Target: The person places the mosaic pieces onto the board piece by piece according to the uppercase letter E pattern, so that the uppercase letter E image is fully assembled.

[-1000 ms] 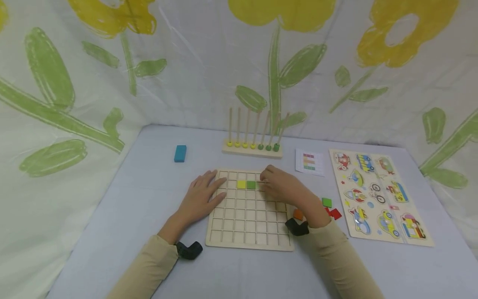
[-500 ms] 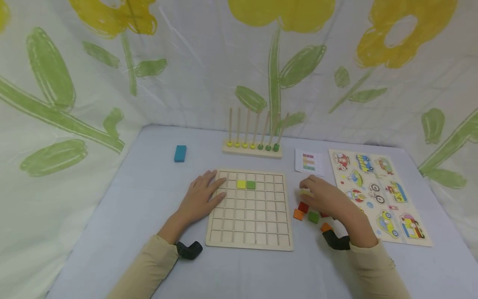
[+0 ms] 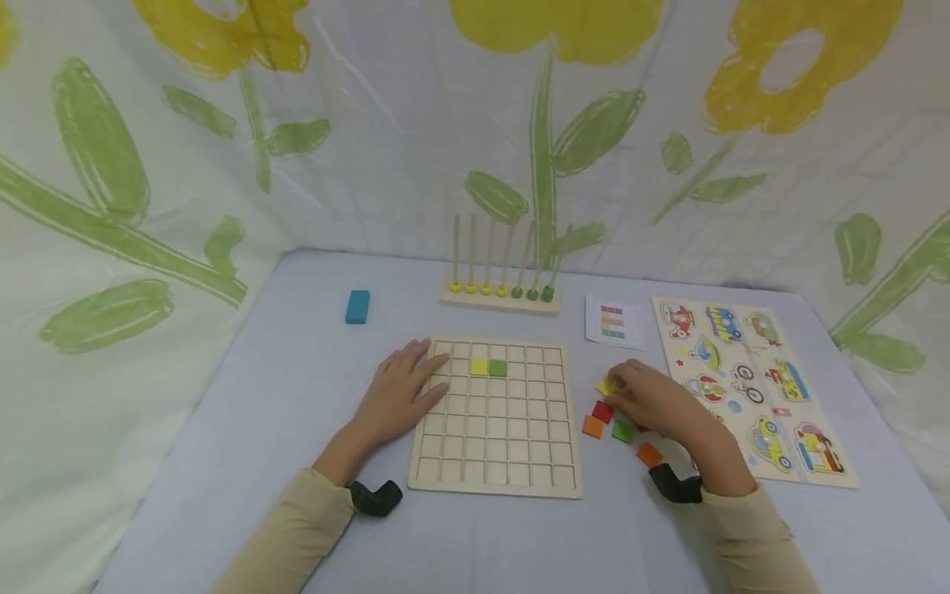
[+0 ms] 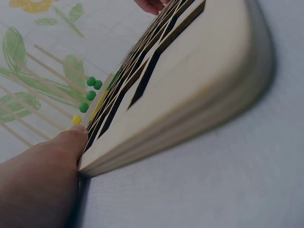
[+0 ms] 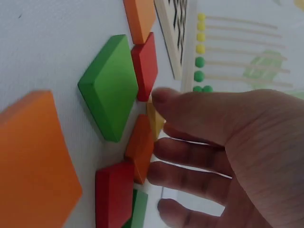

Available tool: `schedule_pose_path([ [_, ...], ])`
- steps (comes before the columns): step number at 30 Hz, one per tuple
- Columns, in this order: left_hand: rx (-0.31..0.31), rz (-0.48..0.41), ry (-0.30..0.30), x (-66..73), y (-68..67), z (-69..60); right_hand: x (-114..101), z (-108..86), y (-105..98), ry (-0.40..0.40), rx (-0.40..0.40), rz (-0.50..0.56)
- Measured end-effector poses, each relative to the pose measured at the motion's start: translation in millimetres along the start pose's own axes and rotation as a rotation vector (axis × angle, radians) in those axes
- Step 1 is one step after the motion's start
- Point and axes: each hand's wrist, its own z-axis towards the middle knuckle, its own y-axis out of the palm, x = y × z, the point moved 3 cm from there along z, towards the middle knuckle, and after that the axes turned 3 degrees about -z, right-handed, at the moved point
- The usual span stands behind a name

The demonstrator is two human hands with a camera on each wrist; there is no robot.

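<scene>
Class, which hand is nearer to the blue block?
Left. The left hand is in front of the blue block, slightly right; the right hand is far right, beyond the grid board.

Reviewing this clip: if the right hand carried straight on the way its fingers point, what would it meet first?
Most likely the loose yellow tile, right in front of the right hand; whether they already touch is hard to tell.
</scene>
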Motion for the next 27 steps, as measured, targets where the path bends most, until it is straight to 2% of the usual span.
schedule_pose_path([
  [12,-0.004,0.008,-0.001,-0.8,4.3,-0.5,-5.5,3.3,4.8,-0.037,0.036,-0.027],
  [15,-0.009,0.004,-0.007,-0.5,3.4,0.1,-9.9,8.5,4.0,-0.021,0.037,-0.028],
  [19,-0.017,-0.009,-0.015,0.3,1.4,0.4,-23.6,20.8,1.6,-0.019,0.016,-0.021],
  [27,-0.004,0.001,-0.004,-0.5,1.7,1.7,-63.3,50.1,0.0,-0.148,0.066,-0.041],
])
